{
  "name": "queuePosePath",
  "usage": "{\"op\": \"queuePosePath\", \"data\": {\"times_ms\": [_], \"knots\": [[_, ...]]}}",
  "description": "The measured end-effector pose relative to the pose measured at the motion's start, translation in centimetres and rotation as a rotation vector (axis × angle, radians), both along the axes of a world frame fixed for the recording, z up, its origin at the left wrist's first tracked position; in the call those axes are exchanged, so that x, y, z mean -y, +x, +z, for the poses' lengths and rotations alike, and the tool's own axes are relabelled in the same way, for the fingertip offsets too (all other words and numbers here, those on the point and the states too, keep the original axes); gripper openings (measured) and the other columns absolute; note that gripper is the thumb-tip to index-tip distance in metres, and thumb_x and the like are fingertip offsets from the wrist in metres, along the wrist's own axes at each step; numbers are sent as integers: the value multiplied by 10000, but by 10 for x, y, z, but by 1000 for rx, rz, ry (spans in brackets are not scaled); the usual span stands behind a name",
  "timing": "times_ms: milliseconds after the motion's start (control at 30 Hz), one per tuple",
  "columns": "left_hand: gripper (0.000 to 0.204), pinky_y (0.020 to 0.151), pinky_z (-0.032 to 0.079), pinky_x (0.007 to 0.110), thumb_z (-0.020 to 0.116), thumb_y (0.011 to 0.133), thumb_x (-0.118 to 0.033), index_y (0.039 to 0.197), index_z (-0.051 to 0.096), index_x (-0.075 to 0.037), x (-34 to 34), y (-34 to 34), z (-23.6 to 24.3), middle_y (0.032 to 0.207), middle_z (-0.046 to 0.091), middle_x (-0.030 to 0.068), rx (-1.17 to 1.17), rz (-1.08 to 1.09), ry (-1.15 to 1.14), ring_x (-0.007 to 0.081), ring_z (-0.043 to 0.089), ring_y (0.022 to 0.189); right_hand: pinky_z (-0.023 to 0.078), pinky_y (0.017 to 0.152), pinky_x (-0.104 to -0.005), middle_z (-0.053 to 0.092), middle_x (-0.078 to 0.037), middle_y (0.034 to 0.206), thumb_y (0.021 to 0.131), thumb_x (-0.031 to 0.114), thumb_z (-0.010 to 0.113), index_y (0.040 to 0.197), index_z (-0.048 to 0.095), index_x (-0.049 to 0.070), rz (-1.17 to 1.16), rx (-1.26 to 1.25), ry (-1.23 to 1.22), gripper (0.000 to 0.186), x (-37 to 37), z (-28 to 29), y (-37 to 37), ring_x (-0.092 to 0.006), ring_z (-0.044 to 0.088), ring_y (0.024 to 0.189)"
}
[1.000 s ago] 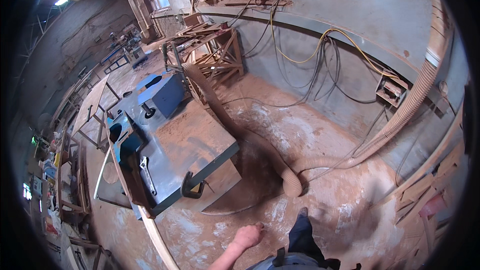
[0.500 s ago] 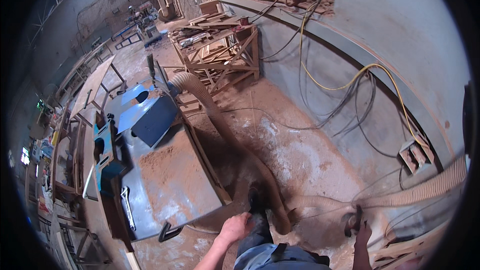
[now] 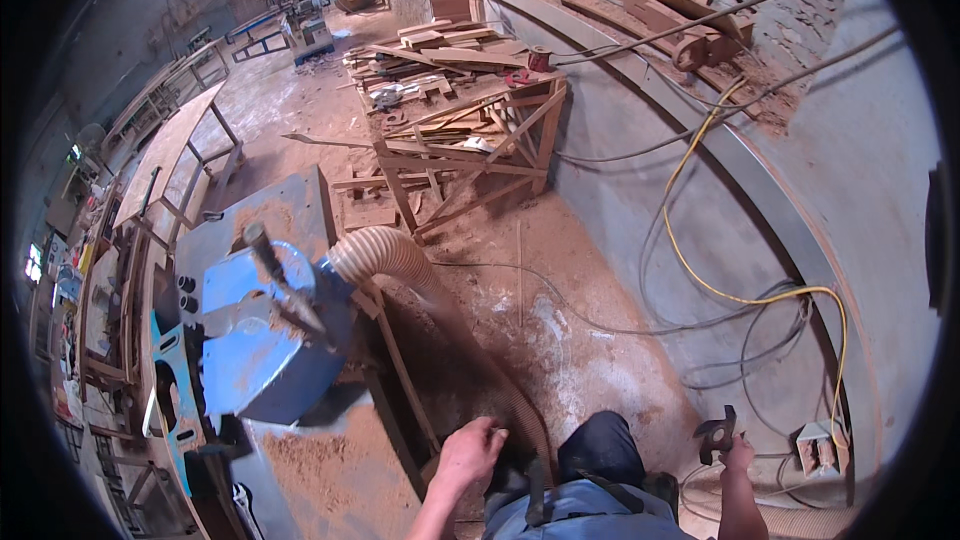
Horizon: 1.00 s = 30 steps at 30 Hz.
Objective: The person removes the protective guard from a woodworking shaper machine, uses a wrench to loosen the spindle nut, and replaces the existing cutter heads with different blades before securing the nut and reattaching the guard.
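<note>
My right hand (image 3: 738, 454) grips a dark metal cutter head (image 3: 716, 435) with projecting wings, out to my right above the floor. My left hand (image 3: 468, 452) hangs in front of my body, its fingers loosely bent and a little apart, with nothing visible in them. It is nearest the sawdust-strewn machine table (image 3: 330, 460), at the table's right edge. On that machine stands a blue metal hood (image 3: 262, 365) joined to a ribbed dust hose (image 3: 385, 258). An open-end wrench (image 3: 246, 510) lies on the table top, partly cut off by the lower edge.
Ahead, a wooden rack (image 3: 550, 135) is heaped with scrap wood (image 3: 450, 55). A teal metal fence piece (image 3: 175, 400) stands at the machine's left side. Dark cables and a yellow cable (image 3: 690, 258) hang along the right wall, down to a socket box (image 3: 822, 448). The hose trails across the dusty floor.
I have moved forward along the machine, and the blue hood and wood rack now appear nearer. My right hand still carries the cutter head, and my left hand stays beside the table.
</note>
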<state>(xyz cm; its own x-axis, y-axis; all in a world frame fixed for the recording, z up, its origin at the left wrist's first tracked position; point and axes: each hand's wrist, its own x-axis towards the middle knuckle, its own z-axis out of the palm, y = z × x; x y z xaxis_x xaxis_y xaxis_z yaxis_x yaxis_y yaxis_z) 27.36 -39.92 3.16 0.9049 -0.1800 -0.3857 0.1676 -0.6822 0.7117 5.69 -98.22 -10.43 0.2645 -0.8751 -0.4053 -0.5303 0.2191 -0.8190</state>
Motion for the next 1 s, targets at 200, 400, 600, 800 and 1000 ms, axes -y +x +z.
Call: {"op": "queuePosePath", "data": {"times_ms": [200,400,600,800,1000], "knots": [[294,864,538,385,637,933,-234,1141,666,-29,-5,112,-16,1040,708,190,-56,259,25,311,688,970,503,482,-442,614,-122,754,871,265,638,878,643,1,499,-292,-293,264,51,-93,147,-271,645,669],[272,840,535,361,638,928,-201,1114,668,-5,31,219,-38,999,718,194,-72,540,62,296,705,943,490,597,-402,629,-143,724,927,244,587,888,648,-62,549,-289,-330,315,103,-182,310,-241,611,635],[263,745,515,287,617,922,-137,1115,643,40,66,294,-40,910,689,112,-267,579,20,171,648,832,465,751,-396,657,-143,832,925,278,627,916,655,-80,596,-301,-216,359,50,-68,495,-225,592,777],[298,862,530,364,640,892,-175,1129,645,6,96,426,-16,1002,718,182,-30,467,99,284,702,948,466,750,-447,635,-224,822,924,197,608,852,618,-33,680,-256,-374,241,70,-74,542,-367,590,749],[229,632,483,262,593,969,-148,1139,602,6,56,567,-28,811,602,38,55,953,-522,124,575,708,470,700,-429,602,-180,763,919,152,611,832,601,-33,897,-145,-506,205,26,-42,642,-308,593,695]]}}
